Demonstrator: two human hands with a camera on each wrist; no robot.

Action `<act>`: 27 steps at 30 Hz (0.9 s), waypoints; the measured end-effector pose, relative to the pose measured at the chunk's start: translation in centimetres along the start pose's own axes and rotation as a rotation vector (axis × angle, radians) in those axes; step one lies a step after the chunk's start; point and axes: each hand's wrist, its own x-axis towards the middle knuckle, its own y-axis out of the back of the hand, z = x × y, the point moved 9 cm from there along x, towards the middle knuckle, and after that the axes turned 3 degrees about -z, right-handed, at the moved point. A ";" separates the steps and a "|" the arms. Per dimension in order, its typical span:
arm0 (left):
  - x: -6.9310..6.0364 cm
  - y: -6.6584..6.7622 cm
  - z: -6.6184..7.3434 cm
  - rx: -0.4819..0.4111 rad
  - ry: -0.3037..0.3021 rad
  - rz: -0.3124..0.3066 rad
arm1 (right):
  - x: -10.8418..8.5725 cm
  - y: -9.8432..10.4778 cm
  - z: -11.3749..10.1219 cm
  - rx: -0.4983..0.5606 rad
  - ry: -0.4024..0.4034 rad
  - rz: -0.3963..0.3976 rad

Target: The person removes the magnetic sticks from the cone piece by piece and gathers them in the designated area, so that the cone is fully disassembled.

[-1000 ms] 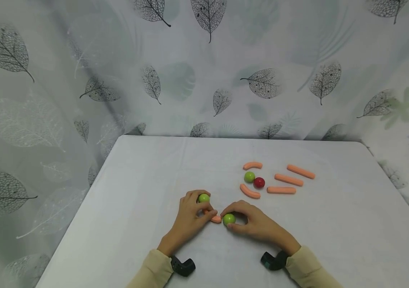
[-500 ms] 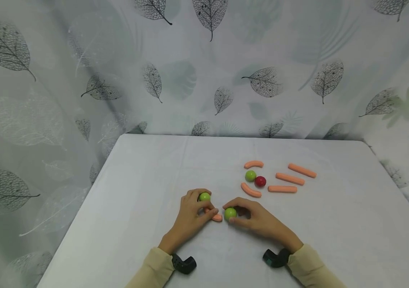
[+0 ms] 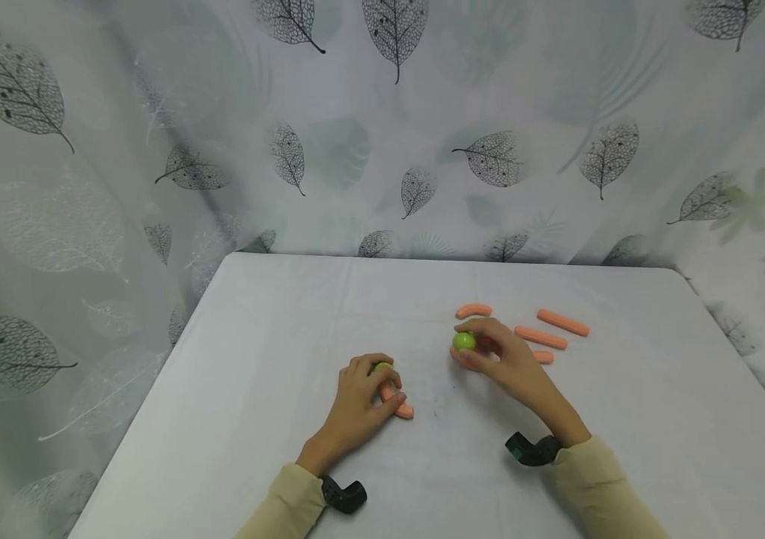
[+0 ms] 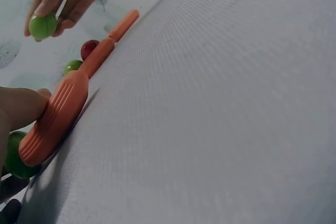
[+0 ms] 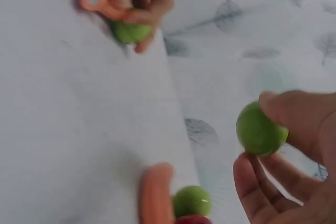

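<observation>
On the white table my left hand point(image 3: 354, 398) stays low, its fingers curled round a green ball point(image 3: 384, 367) and its thumb against a curved orange sausage point(image 3: 406, 411). In the left wrist view this sausage point(image 4: 56, 119) lies close beside the ball, which is partly hidden. My right hand point(image 3: 516, 368) pinches another green ball point(image 3: 464, 340) between thumb and fingertips. It holds that ball raised off the table, in front of the group at the right. A red ball point(image 4: 90, 50) and a third green ball point(image 4: 73, 66) lie there, mostly covered by the right hand in the head view.
Around the covered balls lie a curved sausage point(image 3: 473, 309) behind and another point(image 3: 456, 356) in front, partly hidden. Straight sausages point(image 3: 563, 322) lie to their right. A leaf-patterned curtain point(image 3: 349, 150) hangs behind the table point(image 3: 275, 314).
My right hand has lifted its green ball from beside the left hand's sausage and carried it away and to the right, over the other balls. The left hand has barely moved.
</observation>
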 end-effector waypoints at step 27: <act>-0.3 0.7 -0.7 0.099 0.128 0.066 | 2.0 3.9 5.4 -0.108 -0.282 0.172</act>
